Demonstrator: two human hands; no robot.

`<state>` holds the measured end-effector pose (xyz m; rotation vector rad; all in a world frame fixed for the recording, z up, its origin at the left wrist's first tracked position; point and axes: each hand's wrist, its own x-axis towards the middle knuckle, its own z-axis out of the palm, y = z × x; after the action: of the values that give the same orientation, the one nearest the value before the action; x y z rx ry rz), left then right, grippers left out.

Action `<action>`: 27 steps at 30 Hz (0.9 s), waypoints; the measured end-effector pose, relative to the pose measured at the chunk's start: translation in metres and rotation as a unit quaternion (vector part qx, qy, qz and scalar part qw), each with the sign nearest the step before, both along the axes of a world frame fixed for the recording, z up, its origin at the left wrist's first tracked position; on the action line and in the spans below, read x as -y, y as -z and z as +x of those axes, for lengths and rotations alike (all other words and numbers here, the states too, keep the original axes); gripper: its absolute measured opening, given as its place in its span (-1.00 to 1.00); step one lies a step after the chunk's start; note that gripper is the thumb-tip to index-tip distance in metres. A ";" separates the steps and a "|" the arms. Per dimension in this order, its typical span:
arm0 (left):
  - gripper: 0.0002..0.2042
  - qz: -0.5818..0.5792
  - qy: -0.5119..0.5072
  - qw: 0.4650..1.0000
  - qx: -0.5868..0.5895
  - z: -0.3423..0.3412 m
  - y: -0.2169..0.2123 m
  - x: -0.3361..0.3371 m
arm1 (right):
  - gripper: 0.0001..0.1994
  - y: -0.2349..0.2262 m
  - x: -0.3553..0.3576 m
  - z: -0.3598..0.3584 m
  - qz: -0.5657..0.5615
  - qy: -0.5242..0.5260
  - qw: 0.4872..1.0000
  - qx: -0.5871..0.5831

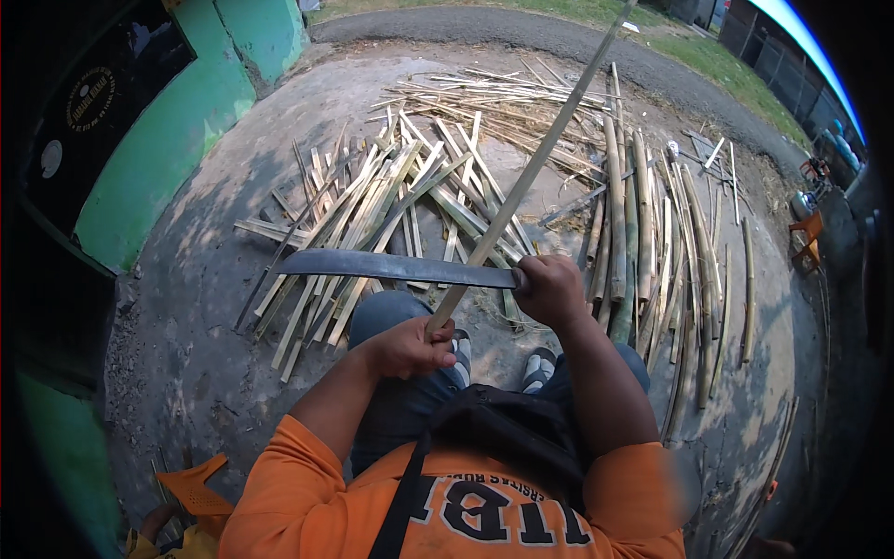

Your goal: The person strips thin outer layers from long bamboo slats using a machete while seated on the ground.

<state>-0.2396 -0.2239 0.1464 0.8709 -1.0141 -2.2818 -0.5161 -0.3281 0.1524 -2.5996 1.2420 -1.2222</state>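
Observation:
My left hand (410, 348) is closed round the lower end of a long bamboo strip (518, 191), which slants up and away to the right. In my right hand (553, 291) is the handle of a machete (391, 266), its broad grey blade pointing left. The blade crosses the strip just above my left hand; whether its edge bites into the strip I cannot tell. Both hands are in front of my knees, above my feet. Beyond the blade lies a loose heap of split bamboo pieces (372, 219).
Whole bamboo poles (616, 214) lie lengthwise on the right, with thin bamboo strips (503, 98) spread farther back. A green wall (149, 177) rises at the left. Orange plastic chairs (808, 240) stand far right and at the lower left. A paved road (447, 26) runs behind.

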 end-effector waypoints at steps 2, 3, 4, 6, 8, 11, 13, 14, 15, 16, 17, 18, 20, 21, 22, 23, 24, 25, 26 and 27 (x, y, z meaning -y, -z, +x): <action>-0.53 -0.016 0.010 1.000 -0.019 0.001 0.002 -0.001 | -0.82 0.003 0.003 0.001 -0.035 -0.027 0.999 -0.014; -0.53 -0.013 0.012 1.000 -0.019 0.001 0.002 0.000 | -0.82 0.003 0.005 0.001 -0.032 -0.025 0.999 -0.014; -0.53 -0.004 0.015 1.000 -0.023 0.000 0.000 0.002 | -0.80 0.004 0.007 0.001 -0.021 -0.028 0.999 -0.007; -0.53 0.005 0.018 0.999 -0.026 0.000 0.001 0.003 | -0.77 0.007 0.010 0.003 -0.011 -0.028 1.000 -0.001; -0.54 -0.008 0.014 1.000 -0.019 -0.001 0.005 0.005 | -0.77 0.010 0.010 0.001 -0.018 -0.022 1.000 -0.011; -0.55 0.009 -0.012 1.000 -0.009 -0.005 -0.002 0.003 | -0.78 0.003 0.006 0.002 -0.034 -0.022 0.999 -0.026; -0.55 0.015 -0.018 0.999 -0.022 0.001 0.004 0.001 | -0.79 0.002 0.002 0.011 -0.043 -0.031 0.998 -0.040; -0.55 0.021 -0.022 0.999 -0.032 0.004 0.006 0.000 | -0.81 0.003 0.000 0.015 -0.030 -0.023 0.998 -0.048; -0.55 0.022 -0.021 0.999 -0.030 0.003 0.003 0.001 | -0.83 0.006 -0.001 0.013 -0.016 -0.010 0.999 -0.051; -0.55 0.021 -0.021 0.999 -0.027 0.002 -0.001 0.001 | -0.83 0.008 0.001 0.010 -0.014 -0.008 0.999 -0.050; -0.55 0.019 -0.020 0.999 -0.023 0.001 -0.003 0.000 | -0.84 0.010 0.006 0.006 0.000 0.006 1.000 -0.030; -0.55 0.019 -0.020 0.999 -0.023 0.001 -0.002 0.000 | -0.85 0.012 0.010 0.001 0.014 0.020 1.000 -0.011; -0.55 0.008 -0.034 0.999 -0.018 0.003 0.001 -0.001 | -0.84 0.015 0.014 -0.005 0.011 0.027 1.000 -0.012; -0.55 0.009 -0.034 0.999 -0.018 0.002 0.002 -0.002 | -0.84 0.015 0.014 -0.005 0.008 0.032 0.999 -0.012; -0.55 0.009 -0.035 0.999 -0.016 0.002 0.003 -0.001 | -0.84 0.015 0.012 -0.005 0.009 0.032 0.999 -0.013; -0.55 0.008 -0.035 0.999 -0.013 0.002 0.003 -0.001 | -0.83 0.015 0.008 -0.004 0.005 0.021 1.000 -0.022; -0.55 0.009 -0.036 0.999 -0.013 0.001 0.004 -0.001 | -0.83 0.013 0.005 -0.001 0.002 0.009 0.999 -0.031; -0.55 0.001 -0.039 0.999 0.001 0.001 0.005 -0.001 | -0.83 0.010 0.002 0.003 0.003 0.008 0.999 -0.031; -0.55 -0.008 -0.041 0.999 0.016 0.001 0.005 -0.001 | -0.83 0.006 0.000 0.006 -0.006 -0.009 0.999 -0.050; -0.55 -0.006 -0.041 0.999 0.017 0.000 0.005 -0.001 | -0.83 0.001 -0.004 0.008 -0.015 -0.024 0.997 -0.069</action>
<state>-0.2394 -0.2231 0.1410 0.9313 -0.9864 -2.1988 -0.5086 -0.3244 0.1512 -2.7610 1.1815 -1.0782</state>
